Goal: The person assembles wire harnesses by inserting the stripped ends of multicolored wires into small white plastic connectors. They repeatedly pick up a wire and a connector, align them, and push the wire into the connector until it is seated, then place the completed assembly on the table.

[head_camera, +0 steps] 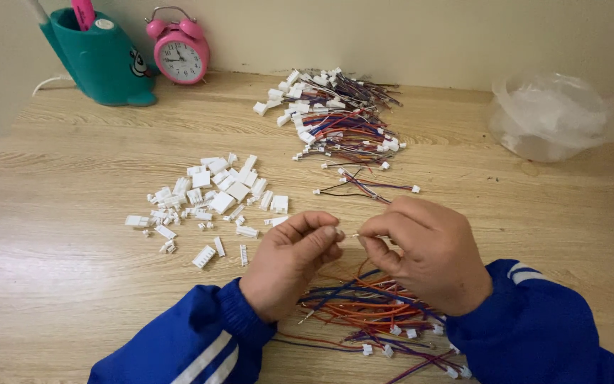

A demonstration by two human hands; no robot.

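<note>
Both hands meet just in front of the scatter of white plastic connectors (211,201) on the wooden desk (72,270). The left hand (289,259) pinches something too small to make out; the right hand (428,252) pinches a thin wire end (356,235) between thumb and forefinger. A loose bundle of coloured wires (371,309) lies under the wrists, nearer the person than the connectors.

Pale wood-grain table (72,213) against plain cream wall (392,28), soft light.
</note>
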